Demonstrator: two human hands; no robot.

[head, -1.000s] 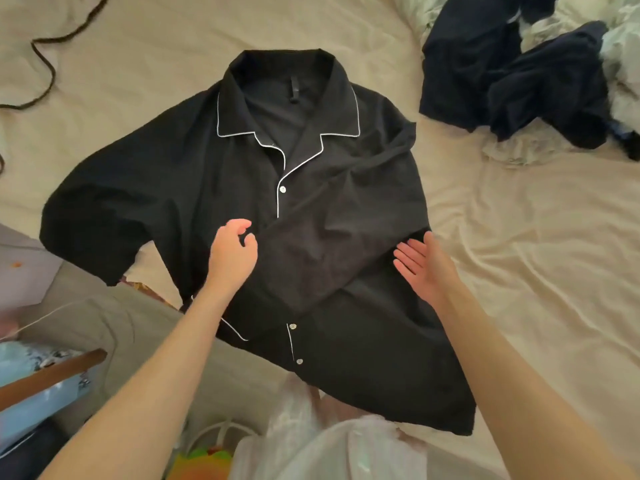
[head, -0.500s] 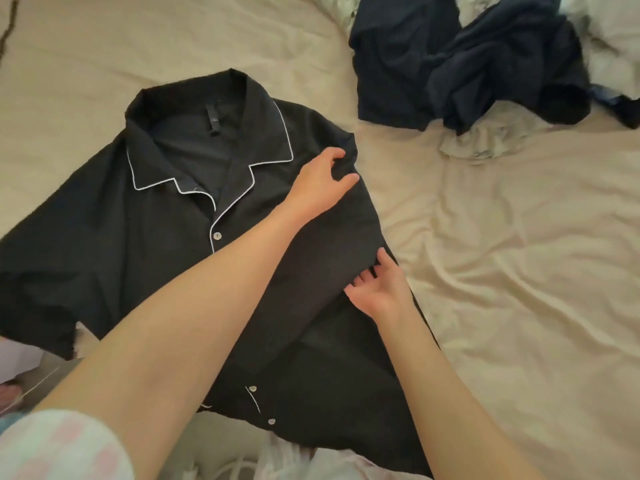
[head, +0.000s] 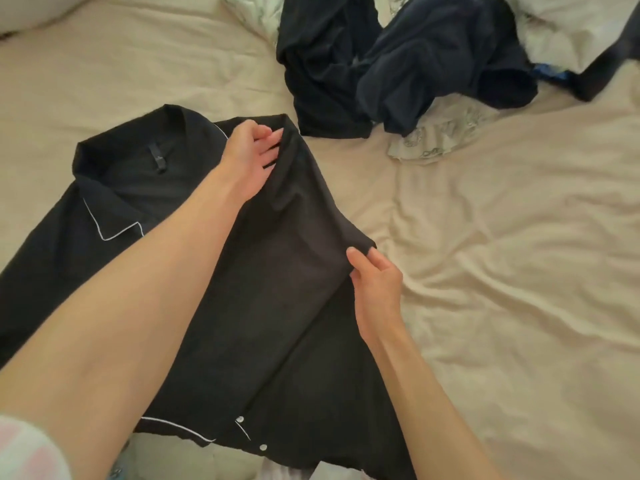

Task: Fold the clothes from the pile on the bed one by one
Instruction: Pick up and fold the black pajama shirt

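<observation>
A black shirt (head: 114, 202) with thin white trim lies flat on the bed (head: 519, 271), collar at the far end and buttons at the near end. Its right side is being folded in toward the middle. That is the step in hand: the first side fold of this one shirt.

The left hand (head: 247, 157) reaches across to the far right shoulder. Its fingers are loosely bent and the fold edge sits between thumb and fingers, so it looks like a light hold, not a tight one. The right hand (head: 375, 282) is nearer, at the right side. Its thumb and fingers pinch the corner of the folded sleeve part.

The pile of clothes (head: 398, 71), dark blue and pale, waits at the far right of the bed, apart from the shirt.

Next, I think the flap needs to be laid down flat and smoothed. The edge should run straight from shoulder to hem. Then the left side, which lies spread out, needs the same fold.
</observation>
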